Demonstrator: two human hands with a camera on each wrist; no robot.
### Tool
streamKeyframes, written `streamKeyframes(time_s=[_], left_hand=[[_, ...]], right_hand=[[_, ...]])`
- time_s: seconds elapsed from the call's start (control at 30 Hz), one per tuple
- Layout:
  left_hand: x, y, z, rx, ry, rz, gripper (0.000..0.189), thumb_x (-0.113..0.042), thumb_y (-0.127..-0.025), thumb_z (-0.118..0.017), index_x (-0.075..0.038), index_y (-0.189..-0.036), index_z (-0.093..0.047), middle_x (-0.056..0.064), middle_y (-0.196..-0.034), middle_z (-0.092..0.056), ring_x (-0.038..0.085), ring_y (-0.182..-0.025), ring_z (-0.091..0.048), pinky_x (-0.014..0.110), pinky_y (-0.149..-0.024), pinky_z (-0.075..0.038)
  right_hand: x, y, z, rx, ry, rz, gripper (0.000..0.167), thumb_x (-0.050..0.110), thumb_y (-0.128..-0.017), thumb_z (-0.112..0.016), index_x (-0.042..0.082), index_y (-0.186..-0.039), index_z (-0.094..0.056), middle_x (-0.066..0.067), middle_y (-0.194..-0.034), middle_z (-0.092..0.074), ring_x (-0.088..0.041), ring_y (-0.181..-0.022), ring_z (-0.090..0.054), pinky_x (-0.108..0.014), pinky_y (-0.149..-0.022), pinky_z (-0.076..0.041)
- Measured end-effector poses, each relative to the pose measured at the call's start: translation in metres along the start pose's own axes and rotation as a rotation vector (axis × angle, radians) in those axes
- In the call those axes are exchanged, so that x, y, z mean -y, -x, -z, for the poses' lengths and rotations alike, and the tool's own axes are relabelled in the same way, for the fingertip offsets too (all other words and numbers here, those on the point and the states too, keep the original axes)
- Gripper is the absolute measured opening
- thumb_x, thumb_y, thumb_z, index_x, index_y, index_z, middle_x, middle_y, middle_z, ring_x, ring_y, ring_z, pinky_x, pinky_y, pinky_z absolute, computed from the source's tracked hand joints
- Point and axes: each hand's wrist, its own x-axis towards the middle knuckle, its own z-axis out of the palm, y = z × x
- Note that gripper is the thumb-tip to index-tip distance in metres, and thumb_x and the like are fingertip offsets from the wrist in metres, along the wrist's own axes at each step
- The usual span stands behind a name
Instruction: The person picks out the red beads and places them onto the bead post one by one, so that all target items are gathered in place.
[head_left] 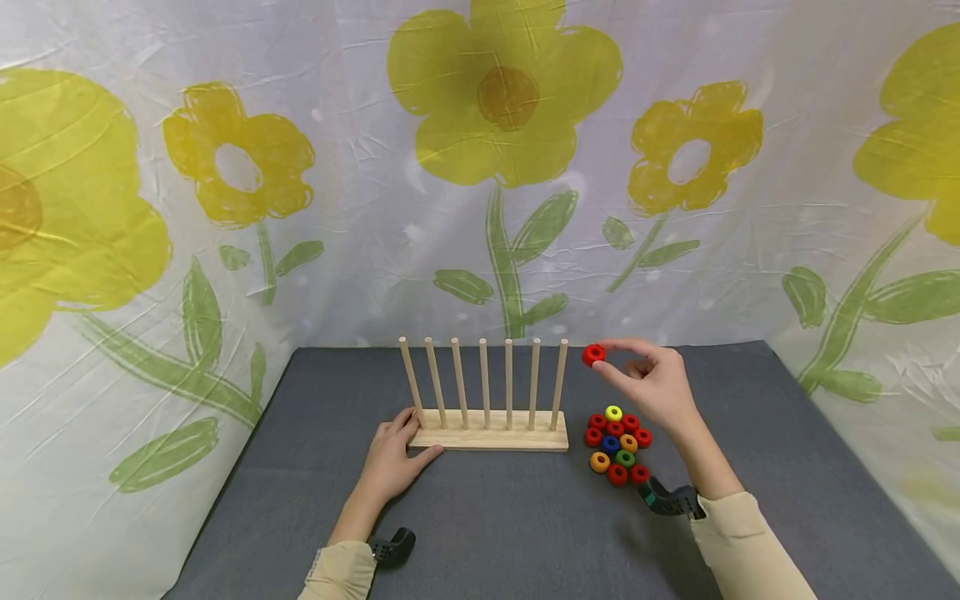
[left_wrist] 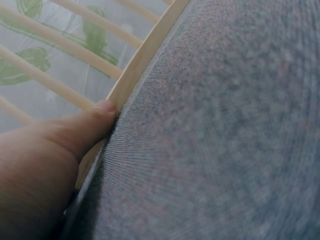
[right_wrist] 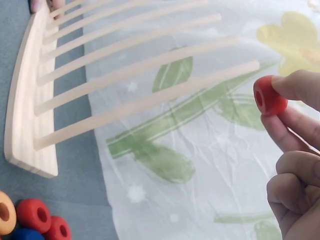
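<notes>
A wooden peg rack (head_left: 491, 442), a flat base with several upright pegs, stands on the table. At its left end my left hand (head_left: 387, 461) grips the base, the thumb along the front edge and fingers round the far side. The left wrist view shows the thumb (left_wrist: 87, 127) against the base. My right hand (head_left: 660, 387) pinches a red ring (right_wrist: 276, 102) between thumb and fingers. In the head view it is held up just right of the rightmost peg's top (head_left: 563, 343), apart from it. Its hole faces the pegs in the right wrist view.
Right of the rack, below my right hand, loose rings lie clustered: several red, a blue ring (head_left: 606, 447), a green ring (head_left: 625, 463), a yellow ring (head_left: 613, 419) and orange ones. Grey cloth covers the table (head_left: 487, 525). A flower-printed curtain (head_left: 360, 250) hangs behind.
</notes>
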Motion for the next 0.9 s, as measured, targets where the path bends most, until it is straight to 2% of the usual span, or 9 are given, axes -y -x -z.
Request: streamKeyframes(time_s=[0.3, 0.53, 0.7, 0.9], left_hand=[[0.001, 0.0, -0.001, -0.013, 0.004, -0.003, 0.07, -0.04, -0.095, -0.081, -0.001, -0.149, -0.06, 0.022, -0.16, -0.049, 0.045, -0.133, -0.051, 0.065, -0.107, -0.044], [0.002, -0.001, 0.0, 0.011, 0.01, 0.017, 0.074, -0.041, -0.096, -0.08, -0.001, -0.153, -0.056, 0.021, -0.163, -0.045, 0.045, -0.134, -0.049, 0.064, -0.11, -0.041], [0.002, -0.001, 0.0, 0.011, 0.004, 0.011, 0.074, -0.041, -0.096, -0.08, -0.001, -0.153, -0.056, 0.021, -0.162, -0.046, 0.044, -0.133, -0.05, 0.064, -0.109, -0.043], [0.001, -0.001, -0.001, 0.012, 0.01, 0.019, 0.073, -0.042, -0.096, -0.08, -0.002, -0.153, -0.057, 0.019, -0.163, -0.046, 0.043, -0.134, -0.049, 0.063, -0.109, -0.043]], right_hand=[[0.011, -0.009, 0.0, 0.018, -0.073, 0.032, 0.028, 0.01, -0.092, -0.085, 0.009, -0.12, -0.08, 0.006, -0.048, -0.029, -0.009, -0.041, -0.022, -0.029, -0.041, -0.023], [0.02, -0.018, -0.004, 0.025, -0.073, 0.036, 0.029, 0.012, -0.093, -0.084, 0.01, -0.121, -0.08, 0.005, -0.05, -0.029, -0.012, -0.042, -0.022, -0.03, -0.043, -0.023], [0.024, -0.023, -0.008, 0.023, -0.085, 0.052, 0.027, 0.009, -0.093, -0.084, 0.008, -0.119, -0.08, 0.006, -0.05, -0.028, -0.007, -0.044, -0.02, -0.029, -0.045, -0.022], [0.033, -0.025, -0.012, 0.031, -0.087, 0.062, 0.027, 0.0, -0.092, -0.081, -0.001, -0.119, -0.078, 0.004, -0.05, -0.027, 0.003, -0.044, -0.017, -0.027, -0.045, -0.018]])
